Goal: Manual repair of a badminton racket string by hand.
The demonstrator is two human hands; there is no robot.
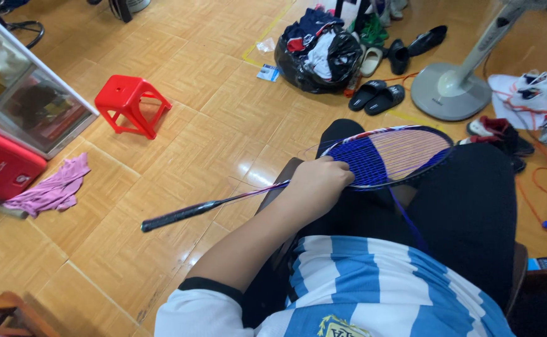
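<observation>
Lying across the seated person's lap, the badminton racket had its blue-strung head on the black trousers and its dark handle pointing toward eight o'clock, over the wooden floor. The left hand rested on the head's near rim, fingers curled narrowly over frame and strings; the right hand was out of view. A loose blue string trailed toward six o'clock. The unsupported handle could probably tip the racket floorward, and the trailing string might snag. A red stool stood at ten o'clock, slippers at twelve.
</observation>
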